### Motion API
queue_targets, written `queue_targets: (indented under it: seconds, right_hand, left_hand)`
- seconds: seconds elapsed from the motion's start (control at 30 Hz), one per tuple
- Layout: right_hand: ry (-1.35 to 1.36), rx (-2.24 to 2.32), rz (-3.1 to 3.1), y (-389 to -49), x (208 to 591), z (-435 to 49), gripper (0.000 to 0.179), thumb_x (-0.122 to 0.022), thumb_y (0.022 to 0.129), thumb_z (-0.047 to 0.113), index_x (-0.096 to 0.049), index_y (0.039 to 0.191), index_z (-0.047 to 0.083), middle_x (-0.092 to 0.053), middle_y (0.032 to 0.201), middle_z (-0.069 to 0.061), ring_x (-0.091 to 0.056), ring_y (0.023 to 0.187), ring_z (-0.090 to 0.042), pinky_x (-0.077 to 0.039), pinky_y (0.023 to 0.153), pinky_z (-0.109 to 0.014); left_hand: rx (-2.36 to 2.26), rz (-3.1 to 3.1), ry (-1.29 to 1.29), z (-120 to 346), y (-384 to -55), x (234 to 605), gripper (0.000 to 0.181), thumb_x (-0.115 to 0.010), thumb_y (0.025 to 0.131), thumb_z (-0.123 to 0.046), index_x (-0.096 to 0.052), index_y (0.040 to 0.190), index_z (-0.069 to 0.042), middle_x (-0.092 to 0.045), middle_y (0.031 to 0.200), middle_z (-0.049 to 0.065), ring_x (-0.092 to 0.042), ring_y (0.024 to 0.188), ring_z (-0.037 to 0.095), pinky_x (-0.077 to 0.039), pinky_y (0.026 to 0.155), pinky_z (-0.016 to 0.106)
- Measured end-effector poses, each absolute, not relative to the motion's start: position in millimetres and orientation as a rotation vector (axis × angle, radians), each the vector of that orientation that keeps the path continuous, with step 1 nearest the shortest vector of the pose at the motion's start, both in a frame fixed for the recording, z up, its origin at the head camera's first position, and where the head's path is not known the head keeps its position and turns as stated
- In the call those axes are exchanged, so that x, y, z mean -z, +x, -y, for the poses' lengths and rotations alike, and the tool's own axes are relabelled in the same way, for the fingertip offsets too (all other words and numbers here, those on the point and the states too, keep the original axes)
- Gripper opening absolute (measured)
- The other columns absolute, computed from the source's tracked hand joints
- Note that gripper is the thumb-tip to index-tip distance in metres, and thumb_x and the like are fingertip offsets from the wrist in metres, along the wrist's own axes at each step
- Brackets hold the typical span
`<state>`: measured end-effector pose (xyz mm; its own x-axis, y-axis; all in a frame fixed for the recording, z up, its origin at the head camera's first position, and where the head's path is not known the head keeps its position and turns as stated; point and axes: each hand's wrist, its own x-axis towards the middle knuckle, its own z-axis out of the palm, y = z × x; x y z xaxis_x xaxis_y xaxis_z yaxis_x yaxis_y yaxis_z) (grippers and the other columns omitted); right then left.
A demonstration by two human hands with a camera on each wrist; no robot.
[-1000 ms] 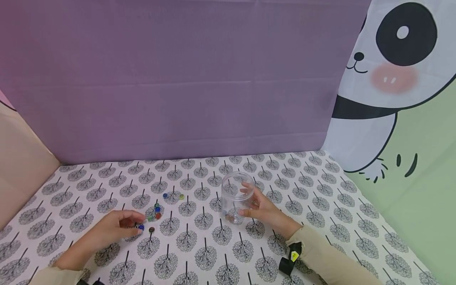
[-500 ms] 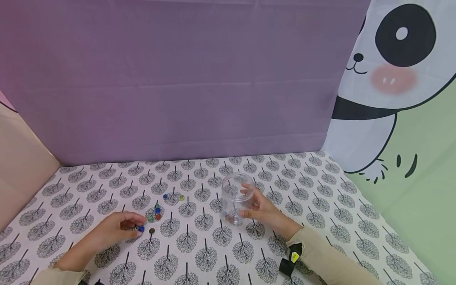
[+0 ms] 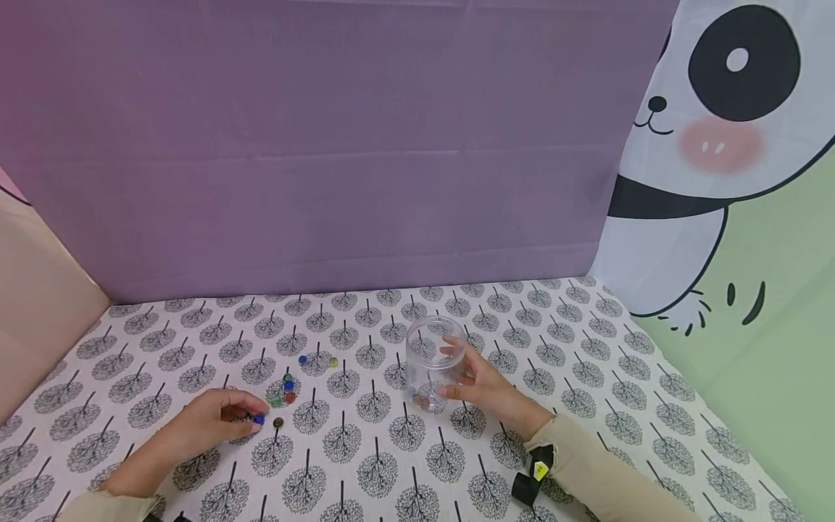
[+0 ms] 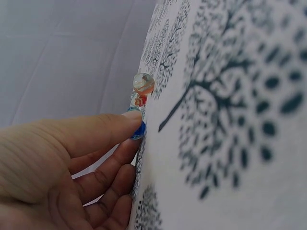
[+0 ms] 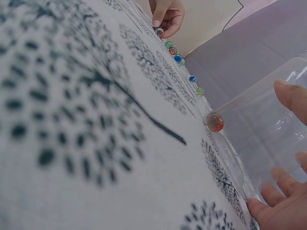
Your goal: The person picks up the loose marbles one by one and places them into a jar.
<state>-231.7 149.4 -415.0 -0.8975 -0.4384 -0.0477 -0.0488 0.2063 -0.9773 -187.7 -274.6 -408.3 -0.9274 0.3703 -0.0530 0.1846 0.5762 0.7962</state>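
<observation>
My left hand (image 3: 205, 420) pinches a blue marble (image 3: 259, 419) at the cloth between thumb and fingers. In the left wrist view the thumb covers part of this blue marble (image 4: 139, 132). A dark brownish marble (image 3: 277, 422) lies just right of the fingertips. On the right, my right hand (image 3: 485, 388) holds a clear plastic jar (image 3: 424, 366) from its right side, thumb in front and fingers behind. The jar stands upright, its mouth facing up. At its bottom, a reddish-orange marble (image 5: 215, 122) shows in the right wrist view.
Beyond the left fingertips lie a pale green marble (image 3: 275, 401), a red marble (image 3: 290, 397), another blue marble (image 3: 289, 386) and a dark green marble (image 3: 288, 377). Farther back are a blue marble (image 3: 303, 359) and a yellow-green marble (image 3: 333, 362). A purple curtain (image 3: 313, 203) hangs behind the tree-patterned cloth (image 3: 365, 464).
The left fingers shift very slightly at the blue marble. My right hand and the jar stay in place.
</observation>
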Motion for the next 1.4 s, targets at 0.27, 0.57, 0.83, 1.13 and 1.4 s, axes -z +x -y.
queue_targets:
  seconds: [0.27, 0.57, 0.83, 1.13, 1.4]
  right_hand:
    - [-0.456, 1.74, -2.168, -231.7, 414.7, -149.9, 0.09, -0.076, 0.077, 0.025, -0.021, 0.149, 0.026, -0.027, 0.152, -0.008, -0.029, 0.136, -0.039, -0.026, 0.108, -0.052]
    - [-0.446, 1.734, -2.183, -232.7, 415.5, -148.6, 0.092, -0.077, 0.076, 0.021, -0.021, 0.149, 0.027, -0.027, 0.152, -0.01, -0.028, 0.136, -0.039, -0.026, 0.109, -0.05]
    - [-0.456, 1.729, -2.189, -234.2, 416.8, -149.4, 0.091, -0.076, 0.078, 0.022, -0.021, 0.149, 0.027, -0.027, 0.152, -0.009, -0.029, 0.136, -0.039, -0.027, 0.108, -0.051]
    - [-0.474, 1.747, -2.16, -235.3, 417.5, -150.6, 0.09, -0.075, 0.079, 0.017, -0.02, 0.15, 0.024, -0.026, 0.152, -0.013, -0.028, 0.136, -0.042, -0.027, 0.108, -0.051]
    - [-0.483, 1.734, -2.186, -234.7, 418.1, -150.6, 0.09, -0.075, 0.079, 0.021, -0.02, 0.149, 0.025, -0.027, 0.152, -0.012, -0.029, 0.135, -0.041, -0.028, 0.108, -0.051]
  left_hand:
    - [-1.298, -2.567, 0.473, 274.3, -188.2, 408.5, 0.027, -0.07, 0.082, -0.008, -0.064, 0.105, 0.004, -0.062, 0.099, 0.011, -0.053, 0.078, 0.006, -0.049, 0.067, 0.022]
    - [-1.292, -2.562, 0.438, 274.9, -188.4, 408.5, 0.028, -0.071, 0.082, -0.012, -0.065, 0.105, 0.003, -0.062, 0.097, 0.01, -0.055, 0.079, 0.007, -0.05, 0.068, 0.022]
    - [-1.263, -2.626, 0.483, 274.3, -187.9, 410.1, 0.024, -0.069, 0.084, -0.014, -0.066, 0.103, 0.001, -0.062, 0.094, 0.007, -0.054, 0.077, 0.006, -0.049, 0.067, 0.022]
    - [-1.257, -2.666, 0.431, 271.0, -188.4, 407.9, 0.025, -0.069, 0.084, -0.016, -0.066, 0.103, -0.001, -0.06, 0.089, 0.007, -0.052, 0.073, 0.007, -0.047, 0.063, 0.022]
    - [-1.217, -2.707, 0.424, 267.7, -186.4, 402.5, 0.025, -0.069, 0.083, -0.017, -0.067, 0.103, -0.002, -0.062, 0.087, 0.005, -0.054, 0.075, 0.007, -0.049, 0.066, 0.023]
